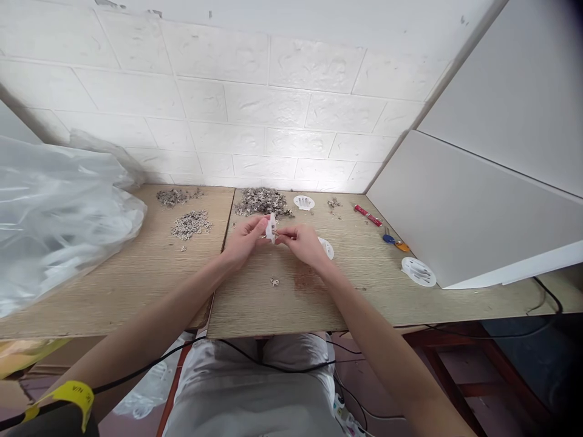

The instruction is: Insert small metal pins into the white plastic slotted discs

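Over the middle of the table, my left hand (246,238) grips a white round plastic piece (271,226) by its edge, tilted nearly upright. My right hand (304,242) has its fingers pinched together against the face of that piece; whatever they hold is too small to make out. A second white round piece (327,248) lies partly hidden behind the right wrist. Just beyond the hands is a heap of small metal parts (262,200). One loose metal part (274,281) rests on the wood nearer to me.
Two smaller piles of metal parts (191,224) lie left of the table seam. Slotted white discs sit at the back (303,203) and right (418,271). A red tool (368,215) and keys (396,241) lie near the grey panel. A plastic bag (64,218) bulges at left.
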`<act>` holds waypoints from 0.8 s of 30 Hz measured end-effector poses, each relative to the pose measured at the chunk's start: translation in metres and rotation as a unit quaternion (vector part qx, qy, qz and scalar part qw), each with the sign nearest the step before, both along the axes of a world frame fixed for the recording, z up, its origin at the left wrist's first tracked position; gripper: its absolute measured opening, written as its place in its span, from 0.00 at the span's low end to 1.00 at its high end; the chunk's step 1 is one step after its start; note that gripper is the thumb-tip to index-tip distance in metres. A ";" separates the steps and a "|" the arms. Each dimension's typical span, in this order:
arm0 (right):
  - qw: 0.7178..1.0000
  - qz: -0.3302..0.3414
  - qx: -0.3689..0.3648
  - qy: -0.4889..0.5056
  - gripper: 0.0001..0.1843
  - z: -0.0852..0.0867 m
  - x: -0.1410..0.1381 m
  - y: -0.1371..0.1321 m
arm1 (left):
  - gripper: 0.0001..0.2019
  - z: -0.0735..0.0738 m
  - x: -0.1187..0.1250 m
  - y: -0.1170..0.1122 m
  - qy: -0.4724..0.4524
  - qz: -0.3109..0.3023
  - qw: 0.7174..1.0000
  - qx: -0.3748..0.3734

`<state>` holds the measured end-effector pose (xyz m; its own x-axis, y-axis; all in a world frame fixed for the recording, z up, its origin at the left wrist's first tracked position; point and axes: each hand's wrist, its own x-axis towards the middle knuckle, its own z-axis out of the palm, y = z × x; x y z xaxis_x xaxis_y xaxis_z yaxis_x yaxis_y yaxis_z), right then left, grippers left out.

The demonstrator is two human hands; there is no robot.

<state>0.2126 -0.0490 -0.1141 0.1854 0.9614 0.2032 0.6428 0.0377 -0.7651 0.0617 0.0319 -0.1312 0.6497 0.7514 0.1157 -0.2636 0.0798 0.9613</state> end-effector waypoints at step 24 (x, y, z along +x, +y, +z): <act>0.997 -0.030 0.008 0.073 0.15 0.015 0.002 -0.005 | 0.23 0.004 0.000 0.004 -0.014 -0.025 1.000 0.013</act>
